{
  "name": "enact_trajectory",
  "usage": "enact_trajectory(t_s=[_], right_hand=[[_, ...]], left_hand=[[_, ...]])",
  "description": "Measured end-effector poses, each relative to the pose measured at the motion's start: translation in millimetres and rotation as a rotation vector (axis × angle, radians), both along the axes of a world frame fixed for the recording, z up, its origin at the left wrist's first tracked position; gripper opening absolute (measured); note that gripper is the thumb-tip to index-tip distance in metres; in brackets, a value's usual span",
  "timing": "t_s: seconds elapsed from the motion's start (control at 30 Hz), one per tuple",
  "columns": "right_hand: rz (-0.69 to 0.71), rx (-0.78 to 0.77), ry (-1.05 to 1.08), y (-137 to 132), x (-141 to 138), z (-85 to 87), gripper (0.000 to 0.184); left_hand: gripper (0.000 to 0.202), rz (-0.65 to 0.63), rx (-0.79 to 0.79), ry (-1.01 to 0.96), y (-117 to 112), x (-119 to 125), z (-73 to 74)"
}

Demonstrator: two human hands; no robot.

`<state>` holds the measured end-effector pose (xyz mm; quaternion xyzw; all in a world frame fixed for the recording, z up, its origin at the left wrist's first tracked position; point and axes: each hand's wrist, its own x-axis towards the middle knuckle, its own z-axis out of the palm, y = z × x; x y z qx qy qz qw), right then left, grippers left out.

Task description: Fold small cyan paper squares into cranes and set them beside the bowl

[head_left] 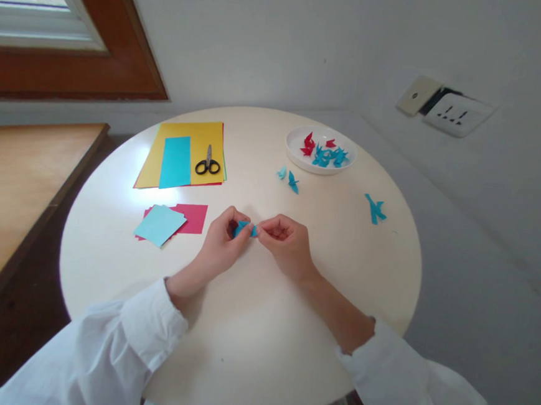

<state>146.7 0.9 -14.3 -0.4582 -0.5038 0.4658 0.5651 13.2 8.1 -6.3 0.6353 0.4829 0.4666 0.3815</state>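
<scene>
Both hands meet over the middle of the round white table (240,350), pinching one small folded piece of blue paper (244,228). My left hand (223,239) grips its left side with curled fingers. My right hand (284,238) pinches its right tip between thumb and fingers. Most of the paper is hidden by the fingers.
A white plate (297,158) at the back holds several red and blue folded paper figures. Two small blue figures (290,179) lie in front of it, another blue one (375,209) to the right. Black scissors (208,163) rest on yellow sheets (196,135); blue and red squares (166,222) lie nearer.
</scene>
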Motion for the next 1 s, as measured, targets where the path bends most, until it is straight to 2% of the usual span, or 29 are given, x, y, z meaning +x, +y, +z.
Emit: enact_trajectory(t_s=[0.23, 0.47, 0.6, 0.7, 0.87, 1.0], right_hand=[[0.042, -0.069, 0.158, 3.5, 0.2, -1.0, 0.032], [0.105, -0.053, 0.150, 4.2, 3.2, -1.1, 0.025], [0.117, -0.083, 0.119, 5.1, 2.5, -2.1, 0.030], [0.120, -0.066, 0.102, 5.6, 1.6, -3.6, 0.030], [0.093, 0.007, 0.052, 5.3, 3.4, -5.9, 0.019], [0.042, 0.030, 0.022, 6.1, 6.2, -6.9, 0.019]], left_hand=[[0.012, 0.023, -0.001, -0.030, 0.2, -1.1, -0.7], [0.011, 0.061, -0.002, -0.004, -0.4, -1.2, 2.4], [0.012, 0.063, 0.022, 0.010, -0.4, -0.8, 4.0], [0.012, 0.030, 0.048, 0.021, -0.2, -0.4, 2.4], [0.008, -0.032, 0.051, -0.025, 1.4, -1.2, -1.6], [0.009, 0.068, 0.088, 0.060, 2.7, -3.8, -1.5]])
